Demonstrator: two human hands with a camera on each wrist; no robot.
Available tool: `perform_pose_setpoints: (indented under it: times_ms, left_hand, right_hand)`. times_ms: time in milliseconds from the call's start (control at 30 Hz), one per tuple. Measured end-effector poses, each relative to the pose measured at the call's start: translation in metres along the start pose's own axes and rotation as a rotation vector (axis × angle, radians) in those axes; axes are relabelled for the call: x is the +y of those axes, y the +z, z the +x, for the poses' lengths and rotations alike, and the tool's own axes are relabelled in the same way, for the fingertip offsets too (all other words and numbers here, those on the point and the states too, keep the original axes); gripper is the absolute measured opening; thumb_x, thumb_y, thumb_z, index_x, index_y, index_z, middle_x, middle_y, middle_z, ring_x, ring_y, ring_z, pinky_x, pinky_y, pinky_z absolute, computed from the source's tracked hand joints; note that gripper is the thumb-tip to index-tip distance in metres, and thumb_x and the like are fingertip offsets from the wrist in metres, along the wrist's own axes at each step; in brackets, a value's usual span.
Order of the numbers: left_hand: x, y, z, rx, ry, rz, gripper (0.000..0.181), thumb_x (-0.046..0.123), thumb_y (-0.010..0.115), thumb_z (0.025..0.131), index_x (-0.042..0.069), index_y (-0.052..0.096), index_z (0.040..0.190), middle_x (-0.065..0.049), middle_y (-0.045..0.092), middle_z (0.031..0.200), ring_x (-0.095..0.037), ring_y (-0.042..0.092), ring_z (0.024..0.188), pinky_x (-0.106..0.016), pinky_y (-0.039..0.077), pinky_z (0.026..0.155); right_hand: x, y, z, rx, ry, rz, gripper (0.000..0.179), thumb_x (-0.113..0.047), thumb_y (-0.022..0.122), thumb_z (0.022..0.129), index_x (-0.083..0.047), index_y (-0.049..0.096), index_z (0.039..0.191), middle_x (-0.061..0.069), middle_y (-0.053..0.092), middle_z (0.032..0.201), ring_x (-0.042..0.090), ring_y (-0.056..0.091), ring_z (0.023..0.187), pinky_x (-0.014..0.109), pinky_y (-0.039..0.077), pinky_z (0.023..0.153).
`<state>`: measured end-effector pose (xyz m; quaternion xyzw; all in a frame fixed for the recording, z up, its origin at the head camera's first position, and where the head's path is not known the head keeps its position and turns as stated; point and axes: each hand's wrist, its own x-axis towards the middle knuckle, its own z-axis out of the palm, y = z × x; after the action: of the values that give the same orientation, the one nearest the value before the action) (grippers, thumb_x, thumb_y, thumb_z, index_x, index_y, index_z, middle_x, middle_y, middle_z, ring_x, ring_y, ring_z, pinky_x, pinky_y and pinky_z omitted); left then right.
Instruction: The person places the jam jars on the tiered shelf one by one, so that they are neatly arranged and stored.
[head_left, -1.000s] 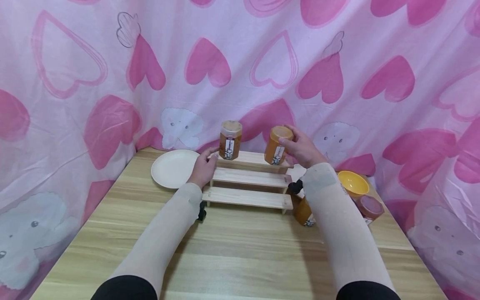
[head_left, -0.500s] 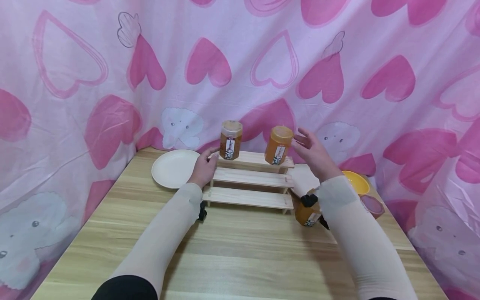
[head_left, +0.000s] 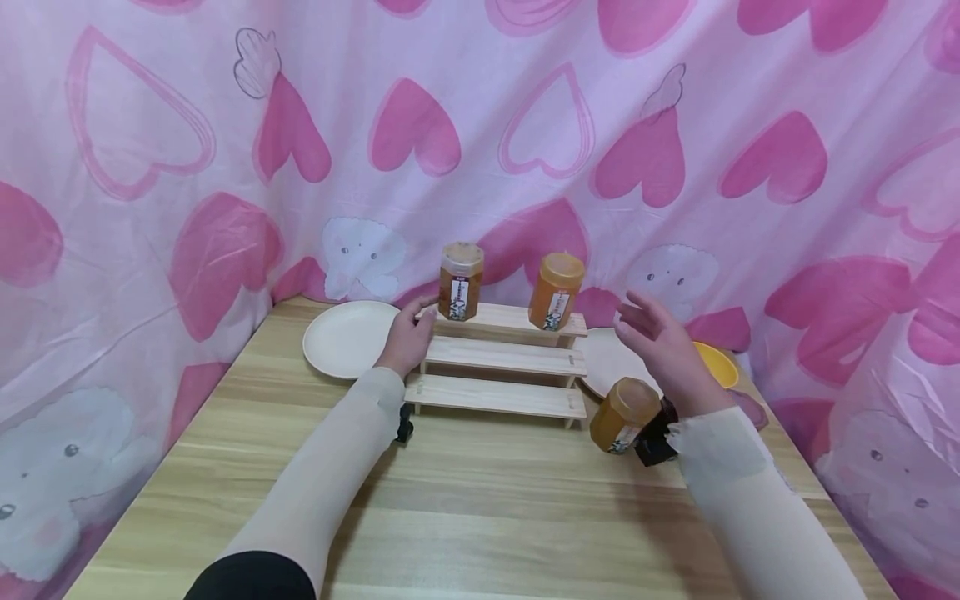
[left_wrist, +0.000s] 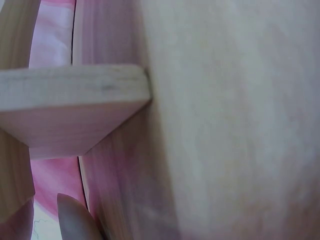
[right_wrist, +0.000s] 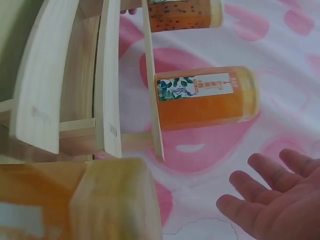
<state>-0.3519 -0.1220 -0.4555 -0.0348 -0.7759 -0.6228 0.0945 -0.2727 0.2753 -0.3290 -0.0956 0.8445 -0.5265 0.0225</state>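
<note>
A three-step wooden shelf stand (head_left: 495, 396) stands on the table. On its top step are a jar with dark-speckled amber contents (head_left: 461, 282) at the left and an orange jar (head_left: 556, 292) at the right, both upright with labels forward. My left hand (head_left: 408, 337) holds the left end of the top step, right beside the speckled jar; its fingertips (left_wrist: 77, 220) show at the lower left of the left wrist view. My right hand (head_left: 663, 350) is in the air right of the stand, fingers spread and holding nothing, apart from the orange jar (right_wrist: 205, 97).
Another amber jar (head_left: 624, 415) stands on the table right of the lowest step. Behind it lies a pale plate (head_left: 606, 358); a second plate (head_left: 348, 337) is at the left. A yellow bowl (head_left: 717, 364) and a reddish-lidded jar (head_left: 752, 409) are partly behind my right arm. A heart-patterned curtain (head_left: 480, 108) hangs behind.
My right hand has let go of the orange jar on the top step and moved away to the right and nearer. The left hand stays at the stand's end.
</note>
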Motion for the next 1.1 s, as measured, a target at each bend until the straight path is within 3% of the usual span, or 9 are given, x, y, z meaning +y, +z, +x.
perform_pose_setpoints:
  times_ms: [200, 333, 467, 700, 900, 1100]
  left_hand:
    - [0.000, -0.001, 0.001, -0.006, -0.002, -0.003, 0.042, 0.034, 0.047, 0.113, 0.022, 0.056, 0.152, -0.011, 0.063, 0.133, -0.039, 0.064, 0.102, -0.043, 0.051, 0.089]
    - [0.001, -0.001, 0.001, -0.008, 0.000, -0.005, 0.043, 0.034, 0.047, 0.112, 0.021, 0.056, 0.153, -0.010, 0.058, 0.148, -0.047, 0.062, 0.115, -0.047, 0.050, 0.095]
    - [0.000, -0.001, 0.002, -0.009, 0.001, -0.007, 0.042, 0.033, 0.047, 0.113, 0.021, 0.056, 0.152, -0.020, 0.061, 0.139, -0.045, 0.062, 0.107, -0.046, 0.050, 0.091]
    - [0.002, 0.000, 0.001, -0.010, -0.005, -0.011, 0.042, 0.033, 0.047, 0.113, 0.022, 0.056, 0.152, -0.018, 0.062, 0.136, -0.042, 0.062, 0.105, -0.041, 0.050, 0.088]
    - [0.003, -0.001, 0.000, -0.008, -0.005, -0.004, 0.041, 0.033, 0.047, 0.113, 0.023, 0.057, 0.151, -0.029, 0.063, 0.122, -0.024, 0.059, 0.087, -0.041, 0.050, 0.083]
    - [0.000, -0.001, 0.001, -0.008, 0.001, -0.004, 0.041, 0.033, 0.047, 0.113, 0.022, 0.057, 0.152, -0.023, 0.063, 0.128, -0.029, 0.061, 0.092, -0.039, 0.050, 0.085]
  right_hand:
    - [0.010, -0.007, -0.023, 0.048, 0.017, -0.031, 0.081, -0.045, 0.061, 0.106, -0.020, 0.018, 0.171, 0.015, 0.035, 0.169, 0.040, 0.037, 0.153, 0.062, 0.030, 0.122]
    - [0.016, -0.010, -0.036, 0.061, 0.056, -0.047, 0.084, -0.049, 0.061, 0.105, -0.023, 0.015, 0.171, 0.014, 0.032, 0.171, 0.042, 0.035, 0.154, 0.066, 0.029, 0.121]
    - [0.019, -0.010, -0.046, 0.059, 0.067, -0.041, 0.085, -0.048, 0.061, 0.106, -0.021, 0.014, 0.171, 0.015, 0.031, 0.172, 0.042, 0.032, 0.155, 0.066, 0.029, 0.121]
    - [0.027, -0.006, -0.059, 0.058, 0.079, -0.064, 0.083, -0.043, 0.061, 0.107, -0.014, 0.016, 0.170, 0.017, 0.032, 0.170, 0.042, 0.034, 0.154, 0.052, 0.036, 0.119]
    - [0.038, 0.003, -0.061, 0.070, 0.105, -0.043, 0.084, -0.035, 0.065, 0.106, -0.011, 0.015, 0.170, 0.022, 0.024, 0.172, 0.047, 0.024, 0.157, 0.063, 0.026, 0.122]
    - [0.046, 0.008, -0.062, 0.058, 0.139, -0.034, 0.087, -0.037, 0.066, 0.105, -0.013, 0.014, 0.170, 0.019, 0.019, 0.175, 0.046, 0.018, 0.160, 0.065, 0.021, 0.124]
